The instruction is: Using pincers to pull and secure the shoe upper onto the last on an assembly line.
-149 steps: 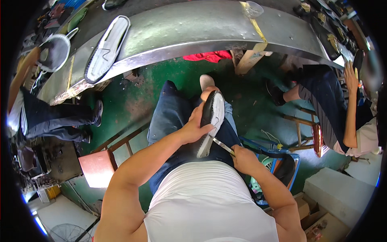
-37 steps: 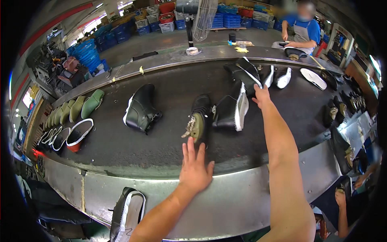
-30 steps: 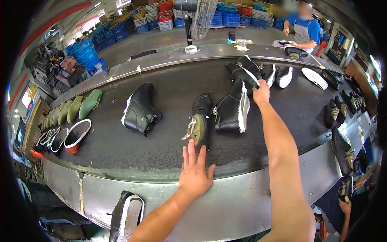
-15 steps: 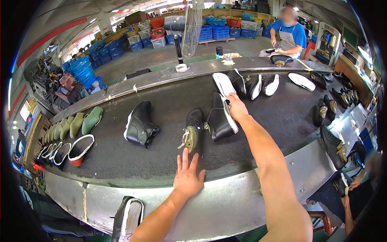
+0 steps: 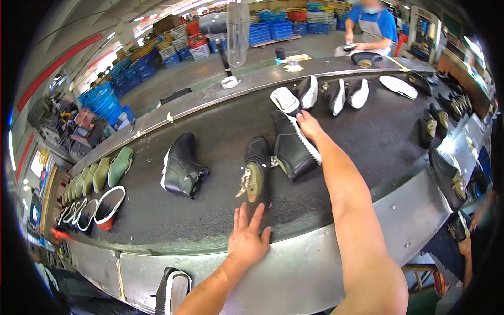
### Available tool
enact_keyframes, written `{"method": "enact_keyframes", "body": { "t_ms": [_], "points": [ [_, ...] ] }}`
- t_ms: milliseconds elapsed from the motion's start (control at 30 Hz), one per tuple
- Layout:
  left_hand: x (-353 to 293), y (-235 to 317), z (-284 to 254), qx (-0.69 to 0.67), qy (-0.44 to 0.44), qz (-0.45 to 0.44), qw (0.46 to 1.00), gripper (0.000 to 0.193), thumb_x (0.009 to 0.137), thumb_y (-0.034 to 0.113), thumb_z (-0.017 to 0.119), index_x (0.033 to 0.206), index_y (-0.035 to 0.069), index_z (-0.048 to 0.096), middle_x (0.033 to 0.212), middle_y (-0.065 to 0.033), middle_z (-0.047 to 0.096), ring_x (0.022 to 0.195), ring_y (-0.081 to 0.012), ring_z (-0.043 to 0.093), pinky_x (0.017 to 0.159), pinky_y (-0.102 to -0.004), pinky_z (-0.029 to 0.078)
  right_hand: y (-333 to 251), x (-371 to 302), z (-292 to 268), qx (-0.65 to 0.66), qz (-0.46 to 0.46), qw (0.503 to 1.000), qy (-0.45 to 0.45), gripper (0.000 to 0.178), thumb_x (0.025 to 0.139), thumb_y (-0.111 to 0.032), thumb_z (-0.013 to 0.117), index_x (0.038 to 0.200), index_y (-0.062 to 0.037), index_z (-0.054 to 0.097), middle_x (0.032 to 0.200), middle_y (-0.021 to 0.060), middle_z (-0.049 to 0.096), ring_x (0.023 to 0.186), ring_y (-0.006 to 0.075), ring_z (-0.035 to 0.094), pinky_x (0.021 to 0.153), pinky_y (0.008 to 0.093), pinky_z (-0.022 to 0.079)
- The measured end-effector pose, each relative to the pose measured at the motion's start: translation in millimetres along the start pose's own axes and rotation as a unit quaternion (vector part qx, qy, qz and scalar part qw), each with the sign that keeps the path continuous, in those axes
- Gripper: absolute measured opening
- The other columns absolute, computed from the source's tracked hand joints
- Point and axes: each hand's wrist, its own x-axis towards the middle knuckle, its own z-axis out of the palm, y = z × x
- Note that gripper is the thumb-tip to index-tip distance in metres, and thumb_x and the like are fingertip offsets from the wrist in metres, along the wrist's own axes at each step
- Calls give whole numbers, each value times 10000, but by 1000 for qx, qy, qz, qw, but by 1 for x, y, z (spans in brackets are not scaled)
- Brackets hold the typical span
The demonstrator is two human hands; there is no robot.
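Observation:
My left hand [image 5: 249,236] rests at the near edge of the black belt, fingers spread, just in front of a dark lace-up shoe [image 5: 255,173] with an olive part on its side. My right hand [image 5: 310,126] reaches forward and grips a black ankle boot [image 5: 295,149] at its white sole edge, near the heel. The boot lies on its side, toe pointing toward me, beside the lace-up shoe. Just beyond the right fingertips lies a shoe with a white sole [image 5: 284,100]. Part of the right fingers is hidden by the hand itself.
Another ankle boot [image 5: 182,164] lies to the left. Green clogs [image 5: 121,167] and white-rimmed shoes [image 5: 110,206] line the far left. Several white-soled shoes [image 5: 337,98] sit farther back. A shoe [image 5: 173,291] lies on the metal ledge [image 5: 299,265]. A person [image 5: 373,31] sits across.
The black ankle boot has shifted slightly right with my right hand on it. My left hand stays near the belt's edge, fingers slightly lower. The whole view has tilted a little.

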Motion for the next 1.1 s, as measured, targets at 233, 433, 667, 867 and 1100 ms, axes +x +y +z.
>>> {"method": "enact_keyframes", "body": {
  "t_ms": [233, 433, 667, 867, 1100],
  "points": [
    [-2, -2, -6, 23, -24, -12, 999, 694, 945, 330, 602, 1562, 243, 299, 1594, -215, 275, 1481, -387, 262, 1177, -435, 324, -30, -62, -45, 120, 147, 965, -179, 756, 981, -579, 480, 1446, 17, 468, 1498, 221, 459, 1383, 359, 437, 1130, 459, 339],
    [-5, -1, -5, 33, -10, -4, 999, 664, 963, 332, 572, 1559, 226, 302, 1582, -190, 312, 1469, -361, 293, 1181, -423, 321, -66, -157, -58, 114, 125, 963, -209, 860, 871, -308, 762, 1579, -281, 276, 1326, 68, 564, 1136, 264, 543, 862, 465, 529],
    [-9, -6, -7, -12, 8, -14, 1000, 642, 981, 328, 528, 1534, 81, 315, 1580, -174, 322, 1469, -325, 300, 1192, -406, 307, -76, -197, -68, 259, 189, 934, -161, 545, 865, -209, 738, 1370, -184, 536, 1140, 67, 630, 1037, 253, 603, 764, 538, 518],
    [-11, -13, -4, -43, 82, 5, 996, 607, 958, 290, 562, 1480, 35, 383, 1539, -181, 383, 1440, -315, 346, 1168, -388, 340, -127, -288, -105, 372, 121, 912, -123, 340, 954, -180, 638, 1277, -112, 555, 1149, 79, 638, 988, 238, 652, 710, 474, 546],
    [-76, -21, -71, -772, 106, -120, 616, 807, 952, 633, 532, 1531, 124, 291, 1536, -150, 389, 1401, -327, 382, 1100, -571, 312, -225, -400, -59, 536, -12, 836, -117, 357, 971, -17, 552, 1325, -8, 508, 1052, 52, 657, 882, 169, 664, 690, 314, 551]
  ]
}}
